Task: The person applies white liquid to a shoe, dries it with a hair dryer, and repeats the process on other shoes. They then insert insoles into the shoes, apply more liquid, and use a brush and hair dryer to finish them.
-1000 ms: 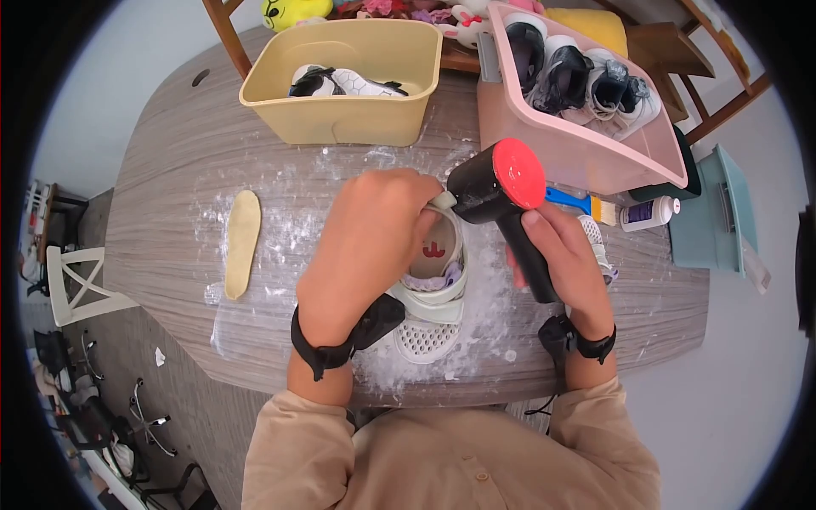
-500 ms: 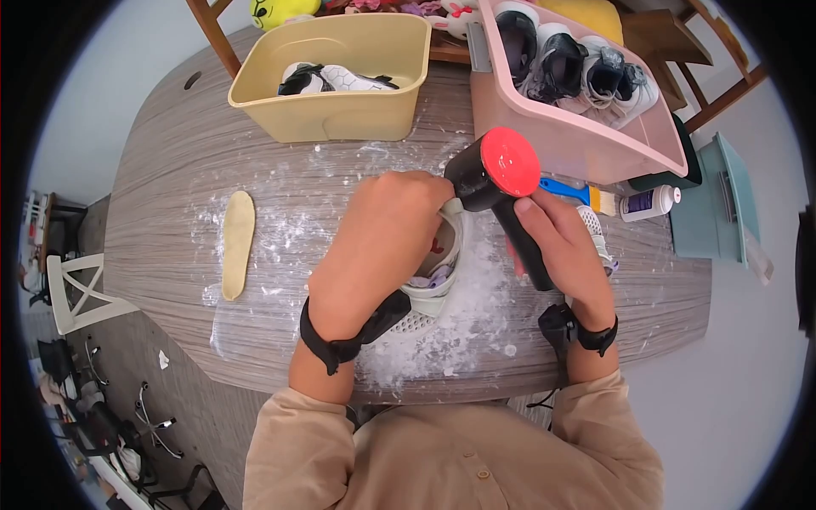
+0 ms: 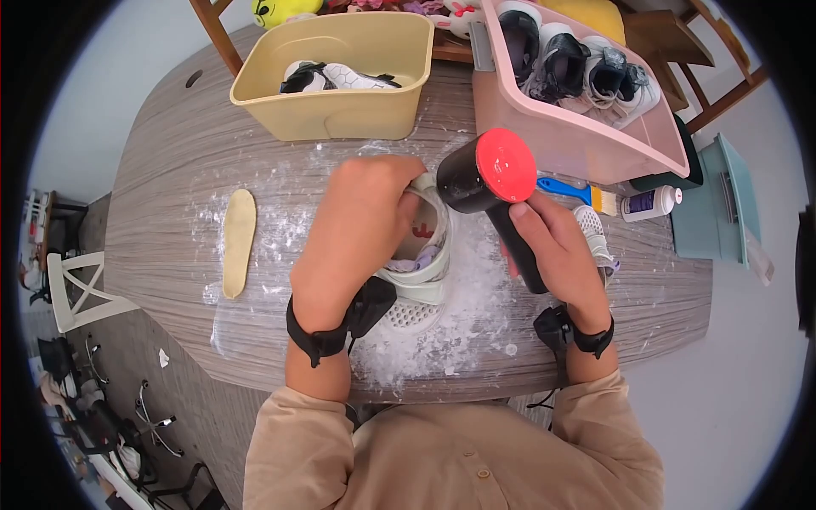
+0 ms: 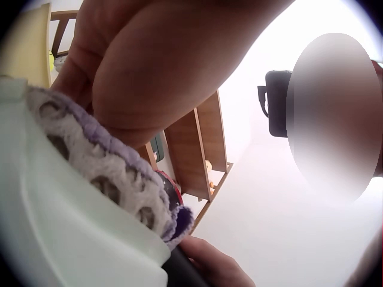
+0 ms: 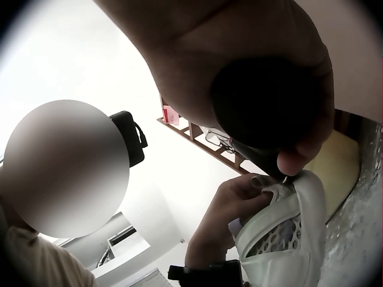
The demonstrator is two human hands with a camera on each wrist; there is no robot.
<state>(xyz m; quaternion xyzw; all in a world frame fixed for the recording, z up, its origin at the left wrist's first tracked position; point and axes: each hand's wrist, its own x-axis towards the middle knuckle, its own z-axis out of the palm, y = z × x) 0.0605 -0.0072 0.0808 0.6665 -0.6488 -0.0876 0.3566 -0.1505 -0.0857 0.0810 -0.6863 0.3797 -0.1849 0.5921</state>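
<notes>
My left hand (image 3: 350, 221) pinches the top rim of a white shoe (image 3: 416, 313) with a perforated toe and lilac lining. The shoe's opening faces up, showing a red mark on the inside. In the left wrist view, the lilac-edged tongue (image 4: 108, 161) and the pale upper fill the near side. Curled round the black handle, my right hand (image 3: 557, 255) holds a black hair dryer (image 3: 476, 180) with a red round end. Its barrel points at the shoe's rim, close to my left fingertips, as the right wrist view also shows.
A cream insole (image 3: 239, 242) lies left on the powder-dusted table (image 3: 161, 178). Behind stand a yellow bin (image 3: 340, 119) and a pink bin (image 3: 565, 140), both holding shoes. At right are a blue-handled brush (image 3: 565, 188), a white bottle (image 3: 648, 204) and another perforated shoe (image 3: 592, 229).
The shoe first tipped and its toe drew back under my left arm; now my left hand has shifted it left, showing more of the opening. The hair dryer has moved slightly up and left.
</notes>
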